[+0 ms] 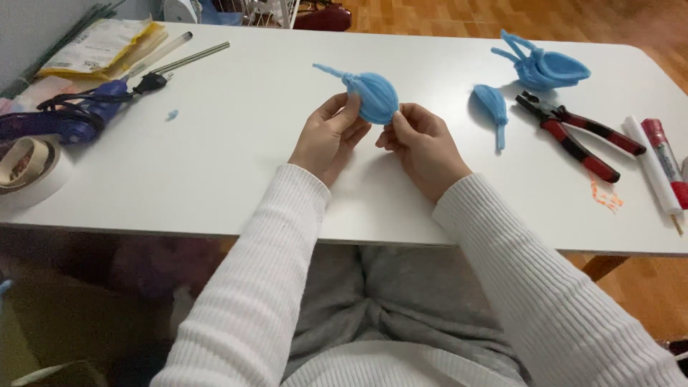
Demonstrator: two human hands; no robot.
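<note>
You're in a white ribbed knit sweater, chunky rib lines running all the way down both sleeves to snug cuffs at the wrists. Left hand (326, 137) and right hand (423, 147) are bare, no rings or watch showing. Below the sweater hem you've got soft grey pants, bit creased.

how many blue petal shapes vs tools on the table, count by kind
Blue petal shapes: 3, one held in both hands, one lying loose, one stacked bunch
Pliers: 1
Glue gun: 1
Tape roll: 1
Total: 6
</note>
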